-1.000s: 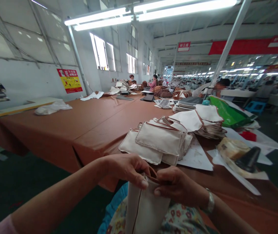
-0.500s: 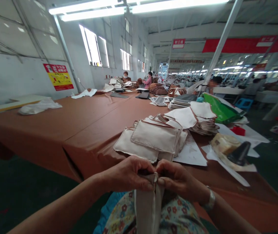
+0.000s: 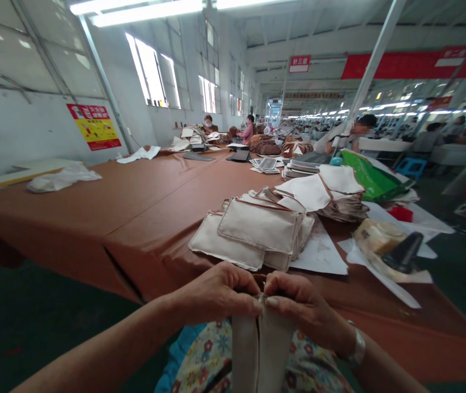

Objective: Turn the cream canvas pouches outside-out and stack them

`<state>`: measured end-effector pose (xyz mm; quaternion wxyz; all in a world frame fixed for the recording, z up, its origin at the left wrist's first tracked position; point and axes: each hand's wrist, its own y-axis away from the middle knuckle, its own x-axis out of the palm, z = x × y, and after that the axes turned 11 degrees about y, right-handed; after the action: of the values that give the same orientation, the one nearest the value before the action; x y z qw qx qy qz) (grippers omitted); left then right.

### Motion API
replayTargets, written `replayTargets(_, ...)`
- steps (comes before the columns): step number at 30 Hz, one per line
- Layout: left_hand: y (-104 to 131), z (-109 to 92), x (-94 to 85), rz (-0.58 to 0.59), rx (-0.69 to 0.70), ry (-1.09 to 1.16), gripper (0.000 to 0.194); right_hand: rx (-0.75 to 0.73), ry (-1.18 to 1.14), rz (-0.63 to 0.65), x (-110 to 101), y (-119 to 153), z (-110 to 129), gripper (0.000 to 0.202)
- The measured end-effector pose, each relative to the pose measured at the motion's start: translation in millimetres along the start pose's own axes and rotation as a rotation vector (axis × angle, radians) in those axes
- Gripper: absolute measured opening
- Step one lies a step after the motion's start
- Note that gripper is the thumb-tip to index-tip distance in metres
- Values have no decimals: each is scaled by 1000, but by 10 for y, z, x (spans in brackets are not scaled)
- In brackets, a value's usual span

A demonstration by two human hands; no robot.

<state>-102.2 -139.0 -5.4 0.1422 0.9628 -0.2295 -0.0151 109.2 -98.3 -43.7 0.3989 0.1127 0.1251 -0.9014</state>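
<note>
A pale beige fabric piece with a seam down its middle hangs over the lap, in front of a flowered apron. My left hand pinches its top edge on the left of the seam, thumb in front and fingers behind. On the other side of the seam my right hand, with a silvery band at the wrist, pinches the same edge. The thumbs are close together, a small gap between them. Just beyond the hands, a pile of beige stitched pieces lies on the brown-covered table.
Another stack of pale pieces stands at the right, near a green bag. A yellowish block and a black object rest on paper at the table's right. Several people sit or stand farther back.
Both hands still pinch the piece; its lower part has spread and turned, showing more of its right half. The camera view has shifted slightly.
</note>
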Motion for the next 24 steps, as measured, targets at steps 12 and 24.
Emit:
replayTargets(12, -22, 22, 99, -61, 21, -15, 21, 110, -80, -4, 40, 43, -44, 26)
replayTargets(24, -68, 130, 115, -116, 22, -144, 19, 193, 142, -113, 162, -18, -38, 16)
